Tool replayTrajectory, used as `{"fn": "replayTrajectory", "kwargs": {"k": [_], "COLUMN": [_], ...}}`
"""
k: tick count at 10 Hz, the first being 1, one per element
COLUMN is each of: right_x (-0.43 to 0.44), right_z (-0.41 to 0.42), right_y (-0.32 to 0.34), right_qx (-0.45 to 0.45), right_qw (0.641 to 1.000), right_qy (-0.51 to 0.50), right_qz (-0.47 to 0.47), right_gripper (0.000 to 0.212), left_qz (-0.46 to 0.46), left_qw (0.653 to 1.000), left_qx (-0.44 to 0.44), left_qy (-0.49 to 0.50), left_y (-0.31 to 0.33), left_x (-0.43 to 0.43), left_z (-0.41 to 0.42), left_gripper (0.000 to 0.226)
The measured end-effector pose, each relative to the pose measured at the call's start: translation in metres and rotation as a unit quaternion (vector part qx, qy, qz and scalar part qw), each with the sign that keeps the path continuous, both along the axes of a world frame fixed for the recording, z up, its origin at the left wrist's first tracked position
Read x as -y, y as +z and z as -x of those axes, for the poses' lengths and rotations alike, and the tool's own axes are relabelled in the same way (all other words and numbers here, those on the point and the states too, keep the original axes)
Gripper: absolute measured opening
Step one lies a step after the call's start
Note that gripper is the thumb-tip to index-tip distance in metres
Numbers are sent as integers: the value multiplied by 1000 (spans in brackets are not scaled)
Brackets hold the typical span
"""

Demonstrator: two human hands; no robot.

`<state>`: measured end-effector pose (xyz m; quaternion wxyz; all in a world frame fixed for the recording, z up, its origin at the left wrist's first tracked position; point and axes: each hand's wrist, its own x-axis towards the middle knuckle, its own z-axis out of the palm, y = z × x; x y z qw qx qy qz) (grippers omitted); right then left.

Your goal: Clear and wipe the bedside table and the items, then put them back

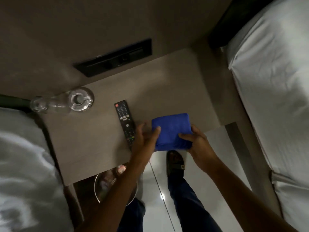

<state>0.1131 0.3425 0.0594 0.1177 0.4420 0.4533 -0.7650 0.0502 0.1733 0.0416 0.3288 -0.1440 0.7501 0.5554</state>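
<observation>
While both hands clutch the folded blue cloth (171, 131) over the desk (93, 148) front edge, a TV remote (125, 123) lies just left.
Left hand (145, 139) and right hand (195, 139) each pinch a side; their forearms hide part of a metal bowl (103, 186) below. Glass bottle (50, 104) blurred, far left corner.
</observation>
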Motion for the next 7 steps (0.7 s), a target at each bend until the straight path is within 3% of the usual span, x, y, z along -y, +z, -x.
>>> {"fn": "replayTrajectory", "kwargs": {"k": [1, 2, 3, 4, 5, 6, 7], "right_x": [-52, -98, -136, -161, -169, -165, -148], "right_z": [-15, -28, -29, -27, -30, -38, -41], "right_y": [-8, -20, -37, -56, -73, -74, -60], "right_qx": [34, 25, 38, 43, 138, 220, 176], "right_qw": [993, 937, 840, 787, 764, 742, 716], "right_qy": [-7, 78, 155, 200, 328, 379, 328], "right_qz": [-114, -339, -519, -581, -539, -508, -590], "right_gripper": [45, 35, 14, 24, 37, 50, 53], "left_qz": [-39, -16, -2, 35, 168, 176, 205], "left_qw": [998, 998, 986, 963, 894, 875, 865], "left_qx": [40, -41, -70, -39, -27, -62, -188], "left_qy": [-14, -53, -154, -265, -416, -447, -418], "left_y": [-4, -6, -18, -32, -46, -42, -33], "left_x": [-59, -119, -172, -208, -213, -190, -146], "left_z": [-29, -39, -38, -33, -32, -40, -43], "left_gripper": [44, 32, 20, 44, 51, 51, 45]}}
